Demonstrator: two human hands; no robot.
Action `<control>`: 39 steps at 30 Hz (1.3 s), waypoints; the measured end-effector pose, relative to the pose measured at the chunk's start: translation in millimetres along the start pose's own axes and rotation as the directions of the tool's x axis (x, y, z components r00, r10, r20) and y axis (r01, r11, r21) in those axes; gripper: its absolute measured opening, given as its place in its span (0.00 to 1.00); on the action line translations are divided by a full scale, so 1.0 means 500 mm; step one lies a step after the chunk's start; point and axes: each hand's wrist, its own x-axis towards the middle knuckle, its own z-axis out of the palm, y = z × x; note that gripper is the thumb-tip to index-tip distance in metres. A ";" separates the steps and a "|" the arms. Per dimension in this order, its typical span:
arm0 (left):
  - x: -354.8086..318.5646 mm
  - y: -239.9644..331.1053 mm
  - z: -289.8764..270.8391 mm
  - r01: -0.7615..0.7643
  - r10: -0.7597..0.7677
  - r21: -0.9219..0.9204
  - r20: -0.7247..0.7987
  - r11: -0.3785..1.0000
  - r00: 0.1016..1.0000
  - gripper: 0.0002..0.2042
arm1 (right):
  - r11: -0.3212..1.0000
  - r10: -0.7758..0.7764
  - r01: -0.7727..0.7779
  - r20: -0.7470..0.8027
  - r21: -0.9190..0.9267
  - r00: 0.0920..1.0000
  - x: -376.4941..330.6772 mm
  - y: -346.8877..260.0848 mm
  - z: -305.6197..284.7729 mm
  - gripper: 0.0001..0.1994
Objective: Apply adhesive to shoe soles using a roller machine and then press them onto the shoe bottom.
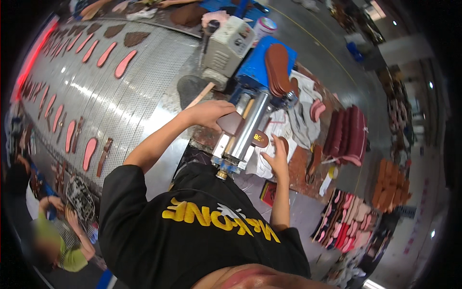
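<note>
One flat brown leather-look insole lies in the left hand, apparently running under the silver metal roller just right of that grip; feeding it flat and square, fingertips clear, appears advisable. The left hand arches palm-down, thumb and fingers closed about the insole; the right hand, beyond the roller, is half-open, apparently empty.
</note>
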 end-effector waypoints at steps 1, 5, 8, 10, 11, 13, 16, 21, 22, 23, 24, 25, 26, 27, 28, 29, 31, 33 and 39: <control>-0.012 0.000 -0.013 0.025 -0.025 0.007 -0.017 1.000 1.000 0.38 | 0.999 -0.022 0.021 -0.024 -0.041 0.999 -0.021 0.039 0.010 0.36; -0.073 -0.022 -0.044 0.021 -0.017 0.181 -0.026 0.983 1.000 0.36 | 0.984 0.171 -0.175 0.093 0.043 0.981 -0.119 0.165 0.065 0.30; -0.129 -0.069 -0.040 0.072 -0.072 0.254 -0.012 0.964 0.997 0.35 | 0.924 0.327 -0.373 0.330 0.085 0.886 -0.160 0.215 0.112 0.22; -0.175 -0.089 -0.037 0.169 -0.163 0.199 -0.044 0.965 0.986 0.35 | 0.870 0.384 -0.479 0.448 0.117 0.807 -0.201 0.294 0.156 0.20; -0.197 -0.101 -0.033 0.231 -0.225 0.146 -0.059 0.962 0.973 0.35 | 0.840 0.396 -0.523 0.499 0.140 0.771 -0.226 0.343 0.173 0.19; -0.272 -0.125 -0.010 0.380 -0.380 0.018 -0.010 0.925 0.925 0.34 | 0.785 0.382 -0.576 0.552 0.229 0.741 -0.269 0.383 0.197 0.16; -0.491 -0.163 0.109 0.526 -0.737 -0.843 0.287 0.109 0.612 0.27 | 0.715 0.411 -0.666 0.645 0.210 0.644 -0.302 0.375 0.224 0.15; -0.658 -0.079 0.228 -0.295 -0.919 -0.914 0.163 -0.278 0.359 0.27 | 0.478 0.544 -0.862 0.713 0.170 0.443 -0.358 0.395 0.246 0.15; -0.685 -0.081 0.249 -0.293 -0.917 -0.913 0.167 -0.283 0.362 0.27 | 0.519 0.556 -0.847 0.708 0.113 0.435 -0.351 0.375 0.250 0.16; -0.696 -0.086 0.261 -0.410 -0.970 -0.886 0.146 -0.216 0.194 0.27 | 0.551 0.572 -0.832 0.698 0.062 0.430 -0.351 0.359 0.250 0.18; -0.705 -0.102 0.265 -0.509 -0.990 -0.851 0.136 -0.128 0.020 0.27 | 0.543 0.580 -0.837 0.690 0.069 0.433 -0.345 0.342 0.251 0.18; -0.714 -0.118 0.263 -0.503 -0.989 -0.853 0.143 -0.139 0.031 0.27 | 0.579 0.566 -0.814 0.694 0.049 0.445 -0.342 0.331 0.250 0.18; -0.721 -0.139 0.258 -0.527 -0.996 -0.846 0.088 -0.083 0.016 0.27 | 0.614 0.551 -0.788 0.698 0.031 0.457 -0.338 0.317 0.252 0.19; -0.711 -0.157 0.247 -0.553 -0.999 -0.832 0.035 -0.033 0.007 0.27 | 0.606 0.566 -0.795 0.685 0.032 0.459 -0.342 0.313 0.250 0.19; -0.701 -0.181 0.230 -0.540 -0.998 -0.840 0.057 -0.042 -0.011 0.27 | 0.573 0.551 -0.816 0.701 0.076 0.452 -0.345 0.308 0.249 0.19; -0.688 -0.210 0.209 -0.538 -0.998 -0.841 0.063 -0.059 0.010 0.27 | 0.538 0.535 -0.834 0.716 0.120 0.448 -0.347 0.302 0.248 0.19; -0.669 -0.275 0.162 -0.568 -1.000 -0.823 -0.009 -0.006 0.024 0.27 | 0.518 0.513 -0.837 0.720 0.173 0.467 -0.356 0.293 0.249 0.19; -0.637 -0.350 0.095 -0.562 -0.991 -0.826 -0.108 0.047 0.077 0.28 | 0.495 0.493 -0.838 0.721 0.228 0.487 -0.371 0.279 0.251 0.19; -0.656 -0.519 -0.016 -0.567 -0.972 -0.811 0.009 -0.146 0.236 0.31 | 0.380 0.618 -0.891 0.649 0.248 0.444 -0.443 0.250 0.262 0.21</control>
